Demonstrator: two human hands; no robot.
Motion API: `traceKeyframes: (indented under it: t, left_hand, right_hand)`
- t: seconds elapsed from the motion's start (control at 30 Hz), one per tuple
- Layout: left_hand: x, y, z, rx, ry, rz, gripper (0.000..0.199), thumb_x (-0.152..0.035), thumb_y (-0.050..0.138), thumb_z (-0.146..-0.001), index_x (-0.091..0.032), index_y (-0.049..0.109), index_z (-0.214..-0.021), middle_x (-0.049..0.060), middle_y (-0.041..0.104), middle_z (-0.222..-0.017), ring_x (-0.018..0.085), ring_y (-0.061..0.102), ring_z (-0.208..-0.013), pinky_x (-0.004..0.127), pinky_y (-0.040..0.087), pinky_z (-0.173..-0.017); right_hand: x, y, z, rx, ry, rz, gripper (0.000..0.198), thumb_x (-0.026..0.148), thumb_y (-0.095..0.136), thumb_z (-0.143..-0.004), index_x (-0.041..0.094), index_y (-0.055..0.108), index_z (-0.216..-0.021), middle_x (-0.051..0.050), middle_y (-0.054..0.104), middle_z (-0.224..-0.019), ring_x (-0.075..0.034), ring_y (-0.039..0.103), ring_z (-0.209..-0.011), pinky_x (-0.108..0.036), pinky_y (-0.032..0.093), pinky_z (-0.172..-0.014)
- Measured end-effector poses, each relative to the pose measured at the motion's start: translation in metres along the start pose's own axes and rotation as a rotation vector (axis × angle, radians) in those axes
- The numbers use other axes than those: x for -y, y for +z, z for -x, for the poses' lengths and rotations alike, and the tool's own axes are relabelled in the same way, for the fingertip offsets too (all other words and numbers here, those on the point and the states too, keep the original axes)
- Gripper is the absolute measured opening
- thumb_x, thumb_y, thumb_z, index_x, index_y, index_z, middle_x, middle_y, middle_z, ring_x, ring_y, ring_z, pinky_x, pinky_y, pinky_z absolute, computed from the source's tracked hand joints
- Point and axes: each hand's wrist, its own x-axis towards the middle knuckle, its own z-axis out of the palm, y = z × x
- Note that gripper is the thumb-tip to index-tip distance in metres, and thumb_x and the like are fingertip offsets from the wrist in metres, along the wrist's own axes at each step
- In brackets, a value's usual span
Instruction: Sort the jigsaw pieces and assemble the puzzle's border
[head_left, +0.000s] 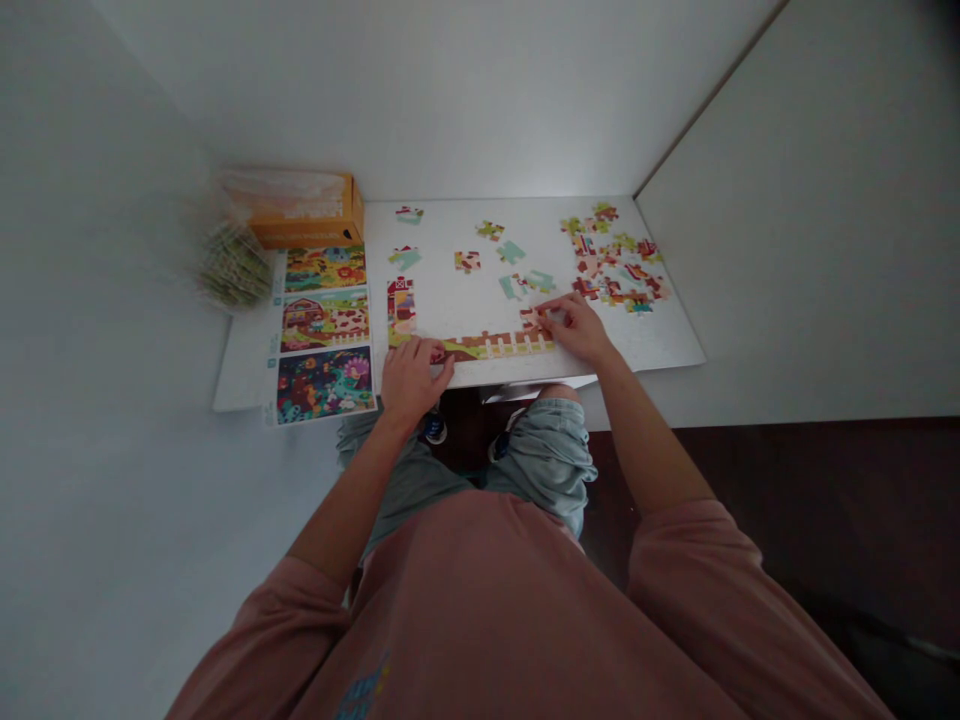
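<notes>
A partly joined jigsaw puzzle runs along the table's front edge, with a fence strip at the bottom and a red barn column up its left side. Over its lower left corner lies my left hand, thumb apart from the fingers, covering some of the pieces. At the strip's right end, my right hand pinches a pink and brown puzzle piece, its fingertips partly hiding it. Just above are pale green loose pieces. A brown-spotted piece lies farther back.
Many mixed pieces are heaped at the table's right. On the left are a reference sheet with three pictures, an orange box and a blurred greenish bundle. The white table meets a wall behind.
</notes>
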Motion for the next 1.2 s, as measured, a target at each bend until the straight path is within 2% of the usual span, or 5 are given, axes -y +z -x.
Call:
traceKeyframes:
  t: [0.23,0.43,0.77,1.0,1.2]
  left_hand:
    - [-0.001,-0.003,0.000,0.021,0.001,0.009,0.023,-0.035,0.032,-0.074,-0.023,0.042,-0.090,0.004,0.046,-0.089,0.021,0.039,-0.088,0.035,0.025,-0.075]
    - [-0.002,-0.004,0.000,0.030,-0.006,0.031,0.023,-0.035,0.030,-0.074,-0.024,0.042,-0.090,0.004,0.046,-0.089,0.021,0.039,-0.088,0.035,0.026,-0.075]
    - [-0.002,-0.008,0.000,0.033,0.003,0.034,0.023,-0.035,0.030,-0.074,-0.026,0.042,-0.091,0.005,0.045,-0.090,0.022,0.039,-0.088,0.037,0.026,-0.076]
    - [-0.002,-0.008,0.002,0.032,-0.009,0.032,0.024,-0.037,0.028,-0.074,-0.026,0.041,-0.091,0.004,0.045,-0.090,0.022,0.039,-0.089,0.036,0.026,-0.077]
    - [0.000,-0.009,0.003,0.045,-0.026,0.047,0.025,-0.036,0.028,-0.075,-0.024,0.042,-0.092,0.005,0.045,-0.091,0.021,0.038,-0.090,0.036,0.024,-0.079]
  right_hand:
    - [0.033,-0.011,0.032,0.019,-0.064,0.168,0.031,0.031,0.031,-0.077,0.031,0.037,-0.108,0.001,0.035,-0.110,-0.018,0.032,-0.100,-0.036,0.026,-0.082]
    - [0.052,-0.010,0.055,0.086,-0.055,0.278,0.038,0.032,0.031,-0.077,0.034,0.026,-0.114,0.004,0.029,-0.117,-0.020,0.024,-0.105,-0.039,0.021,-0.083]
    - [0.046,-0.003,0.055,-0.002,-0.015,0.337,0.042,0.036,0.031,-0.075,0.025,0.027,-0.116,-0.002,0.027,-0.117,-0.024,0.025,-0.102,-0.040,0.020,-0.084]
    - [0.051,-0.003,0.056,0.001,-0.011,0.349,0.040,0.033,0.032,-0.075,0.029,0.029,-0.114,-0.001,0.031,-0.114,-0.025,0.024,-0.103,-0.042,0.021,-0.084]
    - [0.030,0.008,0.047,0.074,-0.026,0.365,0.054,0.041,0.040,-0.068,0.022,0.027,-0.117,-0.008,0.033,-0.112,-0.029,0.028,-0.098,-0.046,0.023,-0.079]
